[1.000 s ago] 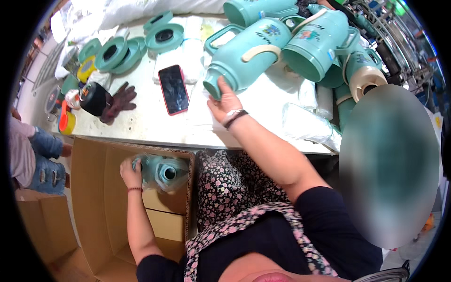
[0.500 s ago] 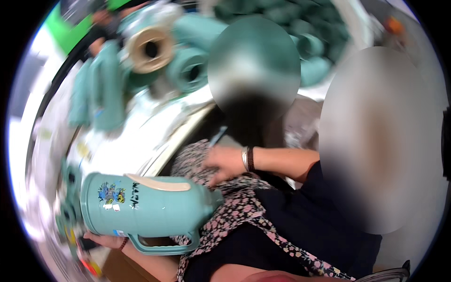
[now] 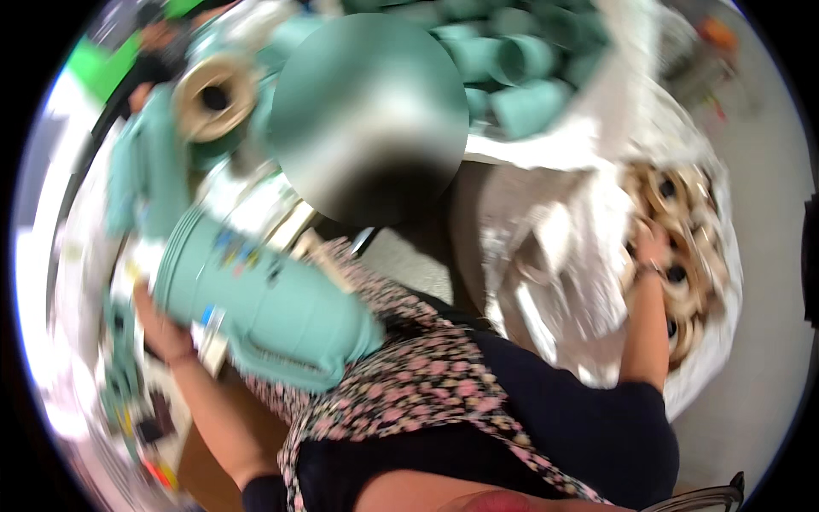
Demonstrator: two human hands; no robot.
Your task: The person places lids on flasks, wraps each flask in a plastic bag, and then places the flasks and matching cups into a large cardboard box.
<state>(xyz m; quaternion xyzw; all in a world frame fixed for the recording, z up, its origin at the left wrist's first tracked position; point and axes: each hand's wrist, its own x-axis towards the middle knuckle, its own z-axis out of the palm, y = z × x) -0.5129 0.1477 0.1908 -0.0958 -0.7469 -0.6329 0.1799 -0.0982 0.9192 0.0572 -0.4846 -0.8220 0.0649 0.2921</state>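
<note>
A teal thermos flask (image 3: 273,299) lies tilted across my lap, its base toward the left and its narrower end toward my apron (image 3: 375,384). Its teal handle (image 3: 286,367) is on the near side. My left hand (image 3: 162,328) holds the flask at its base. Far to the right, my right hand (image 3: 653,243) reaches into a white sack (image 3: 721,333) of beige plastic ring-shaped parts (image 3: 674,273). Its fingers are blurred among those parts, so whether one is gripped cannot be made out.
Teal flask bodies (image 3: 162,162) and a beige-rimmed piece (image 3: 215,98) crowd the table at the far left. Several teal cups (image 3: 529,107) fill another white sack (image 3: 589,141) at the back. A person in dark clothing (image 3: 158,60) is beyond the table. A large round patch is blurred.
My right hand has gone from my lap to the right, into the sack of beige parts. The flask has tilted and risen slightly, with my left hand at its base.
</note>
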